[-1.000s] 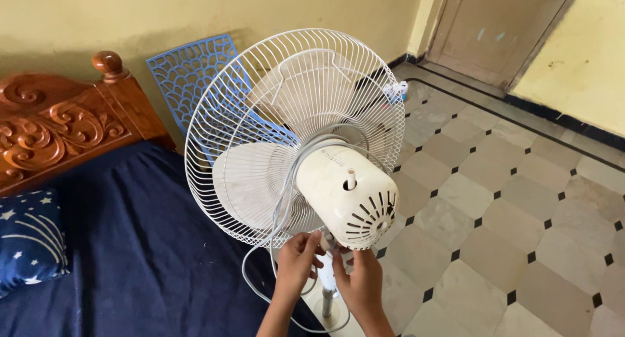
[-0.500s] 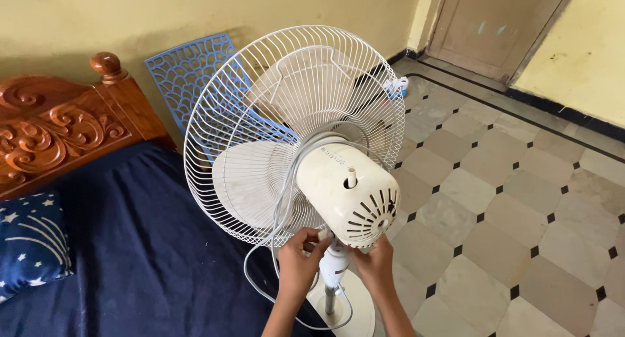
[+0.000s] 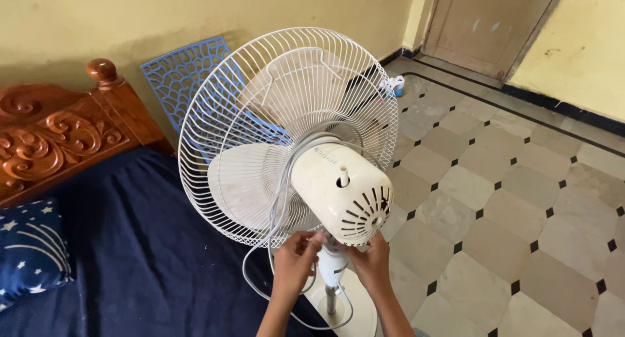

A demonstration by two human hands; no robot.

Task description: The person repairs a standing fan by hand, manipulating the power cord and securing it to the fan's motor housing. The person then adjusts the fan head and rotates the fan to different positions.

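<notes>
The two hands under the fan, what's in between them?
In the head view, the fan's white neck sits between the left hand and the right hand, just below the motor housing. A white cord hangs by the left hand.

Open tiled floor (image 3: 521,200) to the right of the pedestal fan's stem (image 3: 332,272): free passage there. Hemmed in on the left by the bed (image 3: 111,259), close against the fan base (image 3: 355,308). Blocked above by the motor housing (image 3: 342,190) and wire guard (image 3: 260,116). Grey power cord (image 3: 260,291) looped beside the left hand (image 3: 296,259), across the gap toward the bed. Right hand (image 3: 372,262) clear of it.
</notes>
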